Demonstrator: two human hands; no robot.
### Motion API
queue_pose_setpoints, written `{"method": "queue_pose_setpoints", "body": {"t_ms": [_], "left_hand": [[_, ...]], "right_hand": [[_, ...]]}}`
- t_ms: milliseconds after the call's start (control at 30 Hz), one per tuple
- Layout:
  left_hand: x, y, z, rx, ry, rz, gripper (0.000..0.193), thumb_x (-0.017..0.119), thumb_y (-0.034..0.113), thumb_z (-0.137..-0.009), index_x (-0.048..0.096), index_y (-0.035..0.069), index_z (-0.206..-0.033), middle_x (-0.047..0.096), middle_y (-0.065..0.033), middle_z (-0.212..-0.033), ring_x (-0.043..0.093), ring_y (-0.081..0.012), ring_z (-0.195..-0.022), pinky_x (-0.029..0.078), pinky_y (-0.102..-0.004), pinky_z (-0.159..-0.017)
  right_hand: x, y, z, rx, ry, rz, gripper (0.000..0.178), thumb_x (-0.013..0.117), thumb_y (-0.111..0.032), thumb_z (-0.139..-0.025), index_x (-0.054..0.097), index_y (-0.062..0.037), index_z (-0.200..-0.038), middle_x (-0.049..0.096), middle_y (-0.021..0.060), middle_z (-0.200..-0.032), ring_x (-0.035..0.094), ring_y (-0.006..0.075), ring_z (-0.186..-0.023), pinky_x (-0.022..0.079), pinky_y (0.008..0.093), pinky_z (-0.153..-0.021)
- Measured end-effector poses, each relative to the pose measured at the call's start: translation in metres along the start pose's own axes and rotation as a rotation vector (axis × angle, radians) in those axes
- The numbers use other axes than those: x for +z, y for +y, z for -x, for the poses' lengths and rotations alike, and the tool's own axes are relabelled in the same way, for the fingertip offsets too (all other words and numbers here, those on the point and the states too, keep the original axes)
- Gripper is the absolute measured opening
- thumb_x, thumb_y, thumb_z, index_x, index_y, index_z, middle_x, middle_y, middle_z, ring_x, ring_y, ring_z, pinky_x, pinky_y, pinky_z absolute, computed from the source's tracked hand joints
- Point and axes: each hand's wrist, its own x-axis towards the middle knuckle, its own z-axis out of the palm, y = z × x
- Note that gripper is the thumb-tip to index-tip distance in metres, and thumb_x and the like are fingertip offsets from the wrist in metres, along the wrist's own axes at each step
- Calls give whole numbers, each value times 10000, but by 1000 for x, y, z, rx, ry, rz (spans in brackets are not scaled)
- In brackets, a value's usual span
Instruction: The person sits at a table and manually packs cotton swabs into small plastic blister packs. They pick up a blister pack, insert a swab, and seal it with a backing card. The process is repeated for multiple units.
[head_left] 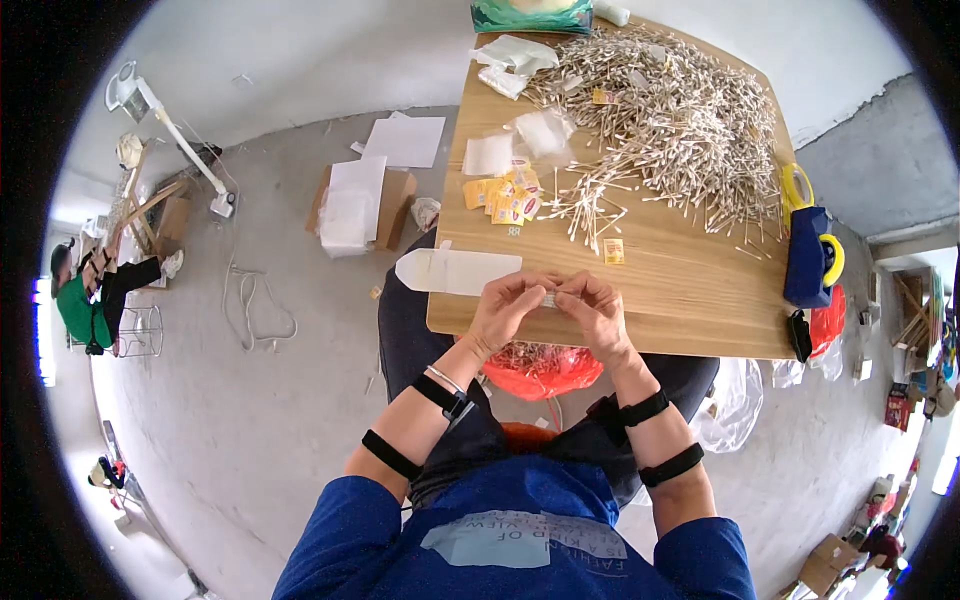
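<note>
My left hand [506, 310] and my right hand [598, 310] meet over the table's near edge, thumbs and fingertips pinched together. Between them shows a small pale thing [549, 299], mostly covered by the fingers; its kind is not clear. Beside my left hand lies a flat white card sleeve [465, 270] with a pointed end. Beyond my right hand is a yellow card [614, 251]. More yellow cards [506, 196] form a small pile farther left. A few loose cotton swabs [590, 205] lie in front of a large heap of cotton swabs [690, 125].
Clear plastic bags [545, 132] lie at the table's left side. A blue tape dispenser [806, 262] stands at the right edge. Below the near edge hangs a red bag [540, 372] with swabs inside. A cardboard box [393, 208] sits on the floor; another person [88, 305] is far left.
</note>
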Motion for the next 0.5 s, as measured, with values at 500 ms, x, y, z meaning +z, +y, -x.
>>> {"method": "queue_pose_setpoints", "body": {"t_ms": [500], "left_hand": [[-5, -3, -2, 114, 17, -210, 200, 608, 175, -944, 639, -12, -1009, 678, -43, -998, 574, -88, -913, 466, -251, -842]], "right_hand": [[2, -5, -1, 15, 21, -54, 49, 651, -18, -841, 648, -4, -887, 672, 29, -862, 577, 90, -788, 466, 237, -740]]}}
